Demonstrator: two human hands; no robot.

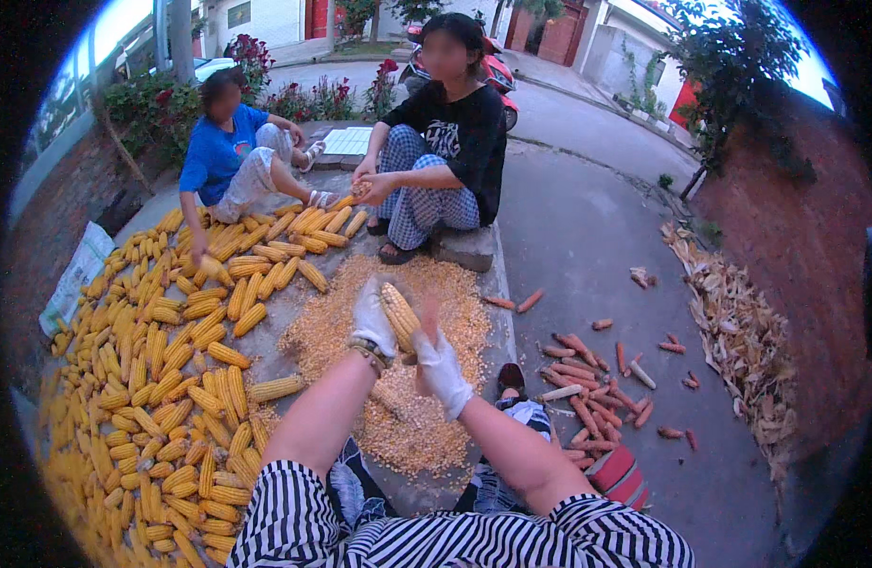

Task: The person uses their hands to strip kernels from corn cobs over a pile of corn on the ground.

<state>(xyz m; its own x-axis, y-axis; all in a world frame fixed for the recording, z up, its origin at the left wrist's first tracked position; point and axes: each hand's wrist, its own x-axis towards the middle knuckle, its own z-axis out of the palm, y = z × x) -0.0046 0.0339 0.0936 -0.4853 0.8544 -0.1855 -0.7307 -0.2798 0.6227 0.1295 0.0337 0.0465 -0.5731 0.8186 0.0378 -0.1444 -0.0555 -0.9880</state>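
Observation:
An ear of yellow corn (pixel 399 314) tilts above the loose kernels, its tip up and to the left. My left hand (pixel 371 320), in a white glove, is closed around it. Against its right side my gloved right hand (pixel 444 373) is closed on a blurred, reddish stripped corncob (pixel 428 320); motion smears its fingers. Below both hands spreads a heap of loose corn kernels (pixel 422 431) between my feet. One paler ear (pixel 276 389) lies at the left edge of the heap.
Many unshelled ears (pixel 171 398) cover the ground at left. Stripped cobs (pixel 597 407) lie scattered at right, near a red striped object (pixel 619 476). Dry husks (pixel 739 331) line the far right. Two people sit opposite: one in blue (pixel 223 156) reaches into the ears, another in black (pixel 445 151) holds corn.

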